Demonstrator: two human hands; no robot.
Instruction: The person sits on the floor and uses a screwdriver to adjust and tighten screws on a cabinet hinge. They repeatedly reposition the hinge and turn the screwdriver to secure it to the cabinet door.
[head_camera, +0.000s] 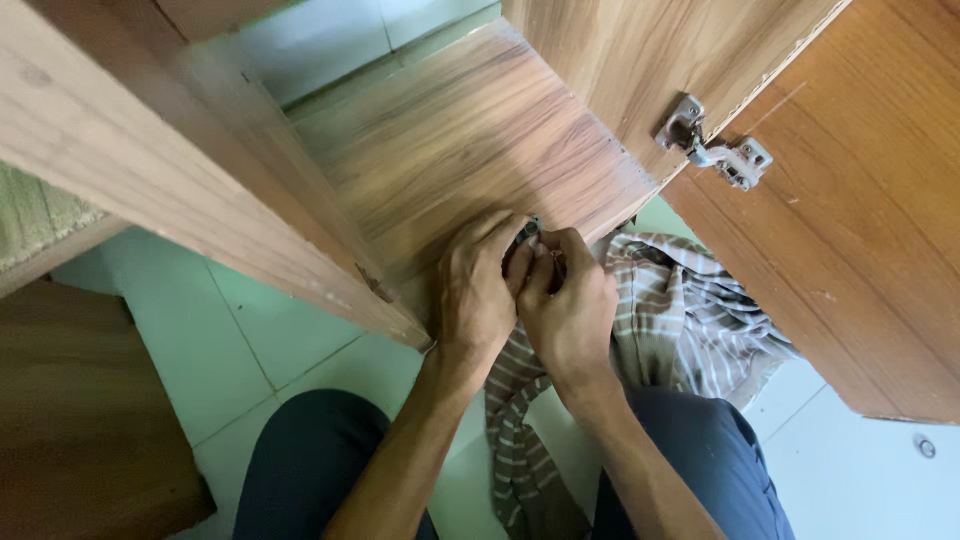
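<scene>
- Floor: pale green-white glazed tiles (270, 340) with thin grey grout lines, evenly daylit, no hard shadows.
- Furniture: brown wood-grain laminate cabinet panels (470, 140) stand on the floor; edge banding chipped in places.
- Open brown laminate cabinet door (860, 230) at right, carrying a silver metal concealed hinge (715, 145).
- Dark brown wooden board (80, 410) lies lower left.
- Small round metal disc (926, 446) on tiles, far right.

Soft, even daylight fills the view, brightest on the pale floor tiles (860, 480) at the near right and far top. No glare. Faint shadow gathers under the wooden panel (470, 140) and between the hands. Focus is fairly sharp; the near-left edge looks darker and softer.
</scene>
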